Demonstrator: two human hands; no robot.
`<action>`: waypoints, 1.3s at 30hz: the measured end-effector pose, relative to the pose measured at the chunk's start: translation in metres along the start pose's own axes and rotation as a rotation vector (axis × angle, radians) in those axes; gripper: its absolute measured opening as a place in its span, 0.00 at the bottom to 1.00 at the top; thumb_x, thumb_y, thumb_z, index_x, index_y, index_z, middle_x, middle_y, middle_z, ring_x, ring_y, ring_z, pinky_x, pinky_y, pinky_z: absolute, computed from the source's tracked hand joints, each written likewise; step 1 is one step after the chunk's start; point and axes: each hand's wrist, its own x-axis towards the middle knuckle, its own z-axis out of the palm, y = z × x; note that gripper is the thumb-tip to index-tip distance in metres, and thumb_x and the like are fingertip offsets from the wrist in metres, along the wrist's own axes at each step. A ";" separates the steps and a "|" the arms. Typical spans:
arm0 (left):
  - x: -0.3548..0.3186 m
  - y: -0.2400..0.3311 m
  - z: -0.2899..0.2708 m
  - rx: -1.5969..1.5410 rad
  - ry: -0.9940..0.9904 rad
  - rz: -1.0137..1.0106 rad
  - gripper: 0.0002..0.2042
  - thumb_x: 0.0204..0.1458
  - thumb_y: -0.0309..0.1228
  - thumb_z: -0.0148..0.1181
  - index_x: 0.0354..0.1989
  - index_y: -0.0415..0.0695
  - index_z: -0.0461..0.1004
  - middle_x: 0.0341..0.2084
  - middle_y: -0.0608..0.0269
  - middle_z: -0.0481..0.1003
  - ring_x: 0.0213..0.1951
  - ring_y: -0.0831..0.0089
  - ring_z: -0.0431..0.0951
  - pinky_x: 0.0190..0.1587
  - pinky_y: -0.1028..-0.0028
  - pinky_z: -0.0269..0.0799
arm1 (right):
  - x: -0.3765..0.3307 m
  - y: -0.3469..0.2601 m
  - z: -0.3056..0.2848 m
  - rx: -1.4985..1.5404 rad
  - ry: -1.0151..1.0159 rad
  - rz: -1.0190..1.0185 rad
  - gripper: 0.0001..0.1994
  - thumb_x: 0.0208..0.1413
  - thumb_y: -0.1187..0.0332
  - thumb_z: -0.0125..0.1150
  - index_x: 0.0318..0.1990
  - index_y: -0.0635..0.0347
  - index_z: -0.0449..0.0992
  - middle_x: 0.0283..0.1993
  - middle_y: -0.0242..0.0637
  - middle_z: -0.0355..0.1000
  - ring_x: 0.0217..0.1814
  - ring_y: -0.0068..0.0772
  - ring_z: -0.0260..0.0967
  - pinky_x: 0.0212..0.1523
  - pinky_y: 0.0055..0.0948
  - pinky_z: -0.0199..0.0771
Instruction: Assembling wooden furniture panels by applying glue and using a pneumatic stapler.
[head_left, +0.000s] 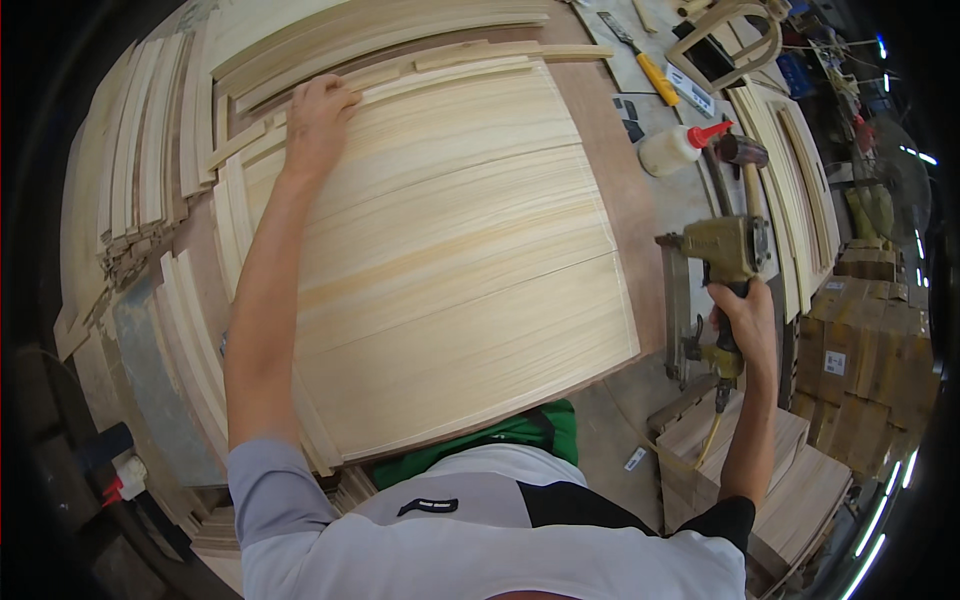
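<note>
A wide panel of pale wooden boards (450,250) lies in front of me, with thin wooden strips (465,62) along its far edge. My left hand (318,120) reaches over the panel to that far edge. Its fingers are curled on a strip there, the fingertips partly hidden. On the right, my right hand (748,315) is wrapped round the handle of a pneumatic nail gun (722,247). The nail gun is held up off the panel, its nose toward the left, and a thin air hose (710,440) hangs from its lower end.
Stacked wooden strips (150,130) lie on the left. Beyond the panel's right edge are a glue bottle (672,152) with a red tip, a mallet (743,152) and a yellow-handled chisel (655,78). Cardboard boxes (870,320) and stacked wooden pieces (800,490) stand at the right.
</note>
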 end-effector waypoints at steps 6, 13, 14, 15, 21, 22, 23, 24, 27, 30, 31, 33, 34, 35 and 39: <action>-0.008 -0.024 0.000 -0.028 -0.053 -0.012 0.10 0.51 0.31 0.60 0.41 0.49 0.80 0.50 0.62 0.73 0.56 0.62 0.68 0.58 0.62 0.57 | 0.038 -0.091 0.026 0.037 -0.139 -0.286 0.11 0.48 0.66 0.61 0.31 0.68 0.73 0.18 0.34 0.69 0.16 0.22 0.66 0.19 0.24 0.64; -0.010 -0.022 0.005 -0.060 -0.081 -0.070 0.10 0.53 0.33 0.58 0.43 0.50 0.80 0.52 0.63 0.73 0.56 0.64 0.68 0.61 0.63 0.55 | 0.135 -0.175 0.085 -0.099 -0.239 -0.495 0.15 0.49 0.61 0.60 0.31 0.68 0.75 0.18 0.34 0.69 0.16 0.21 0.66 0.19 0.23 0.64; -0.010 -0.024 0.005 -0.060 -0.078 -0.074 0.10 0.53 0.33 0.58 0.43 0.50 0.80 0.52 0.63 0.73 0.56 0.64 0.68 0.61 0.63 0.55 | 0.142 -0.184 0.095 -0.097 -0.223 -0.499 0.15 0.48 0.61 0.60 0.29 0.68 0.76 0.18 0.34 0.69 0.17 0.22 0.66 0.19 0.23 0.65; -0.011 -0.026 0.006 -0.070 -0.056 -0.066 0.10 0.52 0.34 0.59 0.41 0.51 0.80 0.51 0.65 0.73 0.56 0.65 0.68 0.60 0.63 0.54 | 0.149 -0.190 0.102 -0.096 -0.207 -0.501 0.15 0.48 0.60 0.60 0.28 0.67 0.76 0.18 0.35 0.69 0.17 0.22 0.67 0.20 0.23 0.67; -0.008 -0.016 0.008 -0.122 -0.010 -0.048 0.10 0.50 0.35 0.60 0.40 0.53 0.81 0.50 0.66 0.74 0.55 0.65 0.69 0.59 0.63 0.53 | 0.164 -0.193 0.116 -0.144 -0.232 -0.460 0.14 0.48 0.61 0.59 0.29 0.67 0.76 0.18 0.35 0.69 0.17 0.23 0.67 0.20 0.23 0.68; -0.009 -0.019 0.006 -0.108 0.004 -0.043 0.10 0.50 0.35 0.60 0.40 0.53 0.81 0.50 0.66 0.74 0.55 0.65 0.69 0.59 0.63 0.54 | 0.164 -0.194 0.119 -0.141 -0.242 -0.460 0.14 0.48 0.61 0.59 0.29 0.67 0.76 0.18 0.35 0.69 0.17 0.23 0.67 0.20 0.23 0.68; -0.011 -0.024 0.007 -0.099 -0.002 -0.048 0.10 0.50 0.35 0.60 0.40 0.53 0.81 0.50 0.66 0.74 0.55 0.65 0.69 0.59 0.63 0.54 | 0.166 -0.196 0.122 -0.146 -0.239 -0.476 0.14 0.49 0.61 0.59 0.29 0.67 0.75 0.18 0.35 0.69 0.17 0.23 0.67 0.20 0.23 0.68; -0.012 -0.030 0.009 -0.112 -0.003 -0.044 0.10 0.49 0.35 0.60 0.40 0.53 0.81 0.49 0.65 0.75 0.54 0.65 0.69 0.58 0.63 0.55 | 0.169 -0.197 0.125 -0.150 -0.236 -0.494 0.14 0.49 0.61 0.59 0.30 0.67 0.75 0.18 0.34 0.69 0.17 0.23 0.67 0.20 0.24 0.68; -0.013 -0.040 0.013 -0.089 -0.040 -0.052 0.09 0.48 0.35 0.62 0.38 0.53 0.82 0.49 0.63 0.75 0.54 0.66 0.70 0.57 0.60 0.58 | 0.184 -0.191 0.130 -0.091 -0.240 -0.551 0.14 0.49 0.61 0.59 0.28 0.67 0.74 0.19 0.34 0.69 0.17 0.23 0.66 0.20 0.24 0.67; -0.011 -0.026 0.024 -0.082 0.051 0.001 0.10 0.46 0.34 0.63 0.38 0.53 0.82 0.48 0.61 0.75 0.54 0.63 0.70 0.56 0.59 0.61 | 0.179 -0.188 0.122 -0.116 -0.224 -0.544 0.14 0.47 0.62 0.59 0.26 0.67 0.74 0.18 0.34 0.68 0.16 0.23 0.66 0.18 0.24 0.65; -0.013 -0.027 0.022 -0.060 0.071 0.008 0.10 0.46 0.34 0.64 0.38 0.53 0.82 0.48 0.60 0.75 0.54 0.61 0.70 0.56 0.59 0.62 | 0.177 -0.190 0.123 -0.118 -0.237 -0.516 0.13 0.46 0.62 0.59 0.26 0.67 0.73 0.18 0.34 0.68 0.16 0.24 0.65 0.17 0.25 0.64; -0.019 -0.027 0.006 -0.042 0.116 0.007 0.11 0.45 0.33 0.64 0.39 0.52 0.81 0.47 0.60 0.75 0.53 0.60 0.70 0.55 0.59 0.62 | 0.178 -0.191 0.124 -0.117 -0.249 -0.494 0.13 0.46 0.62 0.59 0.25 0.67 0.73 0.18 0.35 0.67 0.15 0.24 0.65 0.16 0.25 0.64; -0.022 -0.025 -0.002 -0.056 0.163 0.014 0.11 0.45 0.33 0.64 0.39 0.51 0.81 0.45 0.59 0.76 0.52 0.58 0.70 0.54 0.60 0.63 | 0.179 -0.190 0.123 -0.111 -0.227 -0.467 0.13 0.46 0.62 0.59 0.25 0.67 0.72 0.17 0.35 0.67 0.14 0.25 0.64 0.16 0.26 0.64; -0.028 -0.031 -0.015 -0.049 0.163 0.017 0.11 0.45 0.33 0.64 0.39 0.51 0.81 0.45 0.59 0.76 0.52 0.58 0.70 0.54 0.60 0.63 | 0.179 -0.188 0.123 -0.106 -0.201 -0.434 0.13 0.46 0.63 0.59 0.24 0.67 0.72 0.17 0.35 0.67 0.13 0.25 0.64 0.15 0.26 0.64; -0.062 -0.077 -0.078 -0.010 0.084 -0.248 0.12 0.43 0.32 0.65 0.38 0.47 0.80 0.38 0.58 0.76 0.47 0.57 0.71 0.52 0.59 0.64 | 0.173 -0.198 0.121 -0.098 -0.195 -0.435 0.13 0.43 0.64 0.60 0.25 0.70 0.74 0.18 0.38 0.68 0.15 0.28 0.68 0.17 0.28 0.67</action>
